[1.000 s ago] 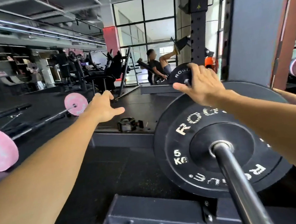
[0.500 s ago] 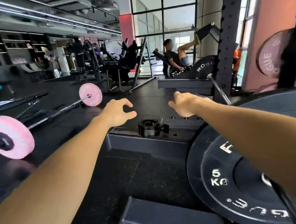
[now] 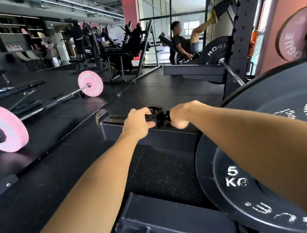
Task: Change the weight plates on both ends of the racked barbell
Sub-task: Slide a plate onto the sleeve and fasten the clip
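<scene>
A black barbell collar (image 3: 157, 115) lies on the dark rack base beam (image 3: 151, 136) ahead of me. My left hand (image 3: 138, 121) is closed around its left side. My right hand (image 3: 180, 115) is fisted on its right end, slightly blurred. Close on my right stand black bumper plates: a small one marked 5 KG (image 3: 240, 192) in front of a larger one (image 3: 274, 90). My right forearm hides the barbell sleeve. A pink plate (image 3: 298, 34) hangs at upper right by the rack.
A barbell with pink plates (image 3: 0, 128) lies on the floor to the left. A black rack upright (image 3: 240, 26) rises at right, with another black plate (image 3: 216, 49) behind it. A person sits on a leg press at the back. A second base beam (image 3: 162, 222) lies near me.
Both hands left the black plate, reached forward and down, and closed on the collar lying on the base beam. My view swung left and lower.
</scene>
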Motion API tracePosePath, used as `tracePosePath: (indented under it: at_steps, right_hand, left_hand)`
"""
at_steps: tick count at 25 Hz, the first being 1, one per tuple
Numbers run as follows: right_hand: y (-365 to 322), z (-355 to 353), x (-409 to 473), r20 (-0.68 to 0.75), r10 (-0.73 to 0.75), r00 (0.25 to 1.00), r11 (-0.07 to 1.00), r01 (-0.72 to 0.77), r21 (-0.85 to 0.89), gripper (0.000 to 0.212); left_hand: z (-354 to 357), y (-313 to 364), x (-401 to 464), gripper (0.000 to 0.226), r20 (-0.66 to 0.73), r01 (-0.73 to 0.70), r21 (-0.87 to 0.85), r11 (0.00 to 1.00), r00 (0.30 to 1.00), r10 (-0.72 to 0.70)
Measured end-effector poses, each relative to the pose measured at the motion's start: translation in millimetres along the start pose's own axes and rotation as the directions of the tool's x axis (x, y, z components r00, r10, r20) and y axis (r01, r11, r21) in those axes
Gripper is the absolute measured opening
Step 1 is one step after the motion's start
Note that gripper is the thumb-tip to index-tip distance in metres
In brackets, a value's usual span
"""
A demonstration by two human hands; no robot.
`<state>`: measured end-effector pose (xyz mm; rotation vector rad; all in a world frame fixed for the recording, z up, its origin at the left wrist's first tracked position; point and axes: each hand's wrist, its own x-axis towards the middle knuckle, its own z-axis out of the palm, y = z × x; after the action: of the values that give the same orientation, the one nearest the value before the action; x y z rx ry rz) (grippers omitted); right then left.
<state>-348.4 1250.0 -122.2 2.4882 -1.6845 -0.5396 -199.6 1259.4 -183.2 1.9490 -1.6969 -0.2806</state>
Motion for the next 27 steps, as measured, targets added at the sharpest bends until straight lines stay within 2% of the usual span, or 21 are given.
tracePosePath:
  at_steps: [3,7,10,12,14,17,20,24,27]
  right_hand:
    - [-8,6,-9,0.015,0.009,1.0,1.0,-0.009,0.01,0.038]
    - [-20,4,-32,-0.039,-0.008,0.999,0.998,0.011,0.067,0.061]
    - [-26,3,-58,-0.221,-0.019,0.975,0.987,0.053,0.15,0.048]
    - [-31,8,-89,-0.311,0.001,0.95,0.971,0.073,0.227,0.038]
    - [-35,16,-123,-0.336,0.012,0.942,0.947,0.097,0.308,0.038]
    - [-35,27,-177,-0.396,0.042,0.917,0.921,0.118,0.372,0.035]
    - [-32,27,-238,-0.452,0.112,0.885,0.896,0.107,0.431,0.038]
    - [-21,32,-302,-0.459,0.173,0.872,0.844,0.108,0.525,0.035]
    - [-19,40,-345,-0.451,0.198,0.87,0.778,0.14,0.612,0.039]
  left_hand:
    - [-4,-6,-12,0.02,-0.043,-0.042,-0.064,0.997,0.998,0.039]
    - [-28,-20,-38,0.018,-0.086,-0.064,-0.174,0.983,0.995,0.05]
    - [-46,-22,-66,0.015,-0.1,-0.082,-0.243,0.967,0.993,0.059]
    - [-59,-17,-93,0.013,-0.044,-0.061,-0.318,0.946,0.998,0.05]
    - [-71,-10,-126,0.017,0.058,-0.023,-0.401,0.916,0.997,0.051]
    - [-88,7,-178,0.02,0.133,-0.005,-0.443,0.897,0.989,0.071]
    - [-112,29,-239,0.018,0.142,-0.043,-0.477,0.878,0.982,0.125]
    - [-139,55,-310,0.03,0.133,-0.087,-0.511,0.855,0.975,0.178]
    - [-151,71,-351,0.024,0.164,-0.089,-0.562,0.823,0.963,0.216]
